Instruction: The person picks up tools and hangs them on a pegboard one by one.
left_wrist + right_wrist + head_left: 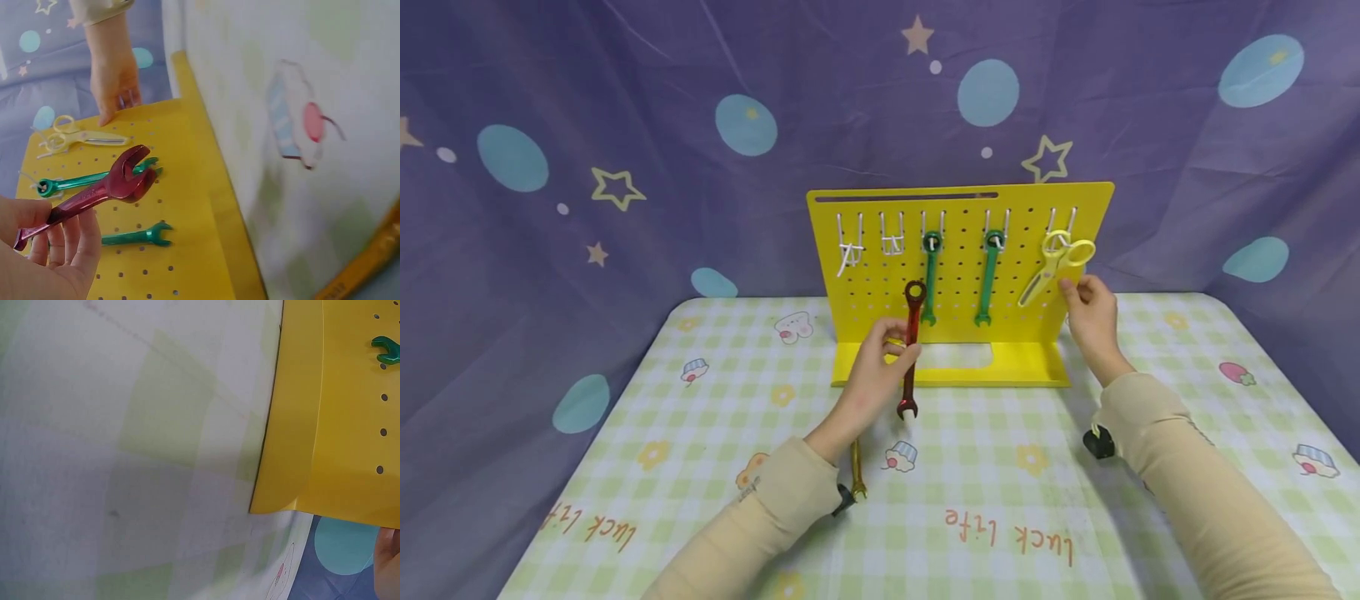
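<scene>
Nearest: gold wrench [857, 472] on checked cloth [970, 462], 6 o'clock from the left hand [871, 373], partly hidden by it. Left hand pinches red wrench [910, 382], ring end up, clear of the cloth. Beyond, at 1 o'clock: yellow pegboard [958, 296]; two green wrenches [989, 282] hang near its centre, yellow scissors [1052, 265] toward 3 o'clock. Right hand [1092, 322] grips its 3-4 o'clock edge. Farthest, 12 o'clock: purple curtain [850, 92].
</scene>
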A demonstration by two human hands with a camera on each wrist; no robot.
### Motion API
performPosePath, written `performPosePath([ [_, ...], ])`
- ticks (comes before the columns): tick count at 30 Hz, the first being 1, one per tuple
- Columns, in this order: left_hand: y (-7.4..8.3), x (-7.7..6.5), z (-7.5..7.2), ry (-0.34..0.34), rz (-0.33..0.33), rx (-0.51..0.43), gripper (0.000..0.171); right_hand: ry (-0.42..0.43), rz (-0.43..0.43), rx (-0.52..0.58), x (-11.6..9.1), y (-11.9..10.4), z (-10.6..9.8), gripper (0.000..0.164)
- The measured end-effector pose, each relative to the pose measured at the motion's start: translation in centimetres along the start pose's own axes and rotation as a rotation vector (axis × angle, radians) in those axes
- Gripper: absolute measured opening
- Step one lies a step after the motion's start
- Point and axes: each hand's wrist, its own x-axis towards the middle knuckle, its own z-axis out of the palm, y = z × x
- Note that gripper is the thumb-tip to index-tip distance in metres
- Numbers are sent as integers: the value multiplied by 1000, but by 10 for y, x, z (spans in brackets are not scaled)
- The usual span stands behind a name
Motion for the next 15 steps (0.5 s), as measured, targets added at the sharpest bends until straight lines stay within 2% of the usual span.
performPosePath([
  [15, 16, 19, -2, 133, 55, -90, 29, -8, 5, 2, 1, 1, 0, 46],
])
